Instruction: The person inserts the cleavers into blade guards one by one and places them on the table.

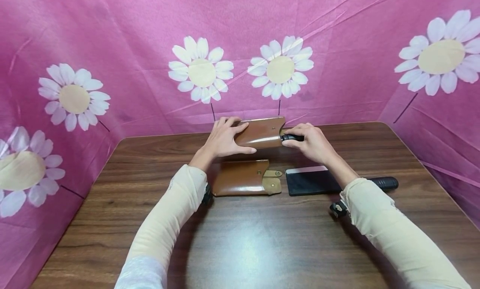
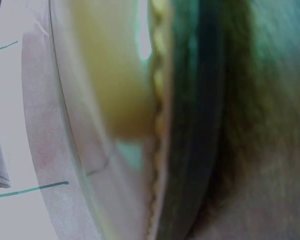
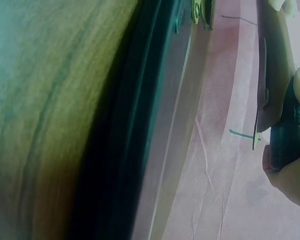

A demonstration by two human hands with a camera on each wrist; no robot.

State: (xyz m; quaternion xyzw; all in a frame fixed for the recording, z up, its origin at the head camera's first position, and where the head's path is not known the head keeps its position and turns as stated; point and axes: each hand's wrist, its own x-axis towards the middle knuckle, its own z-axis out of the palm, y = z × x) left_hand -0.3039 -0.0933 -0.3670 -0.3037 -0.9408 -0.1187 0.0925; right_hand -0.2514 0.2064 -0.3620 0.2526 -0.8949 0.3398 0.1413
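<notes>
My left hand grips a glossy brown leather knife sheath above the back of the table, thumb along its near edge. From the sheath's right end sticks the black handle of a knife, which my right hand holds between thumb and fingers. Its blade is hidden, with the sheath's mouth right at the handle. In the right wrist view the black handle shows beside the sheath's brown side. The left wrist view is mostly blurred close surfaces.
A second brown sheath lies on the wooden table below my hands, its snap strap and flap pointing right. Right of it lies a black-bladed cleaver, partly under my right forearm. A pink flowered cloth hangs behind the table.
</notes>
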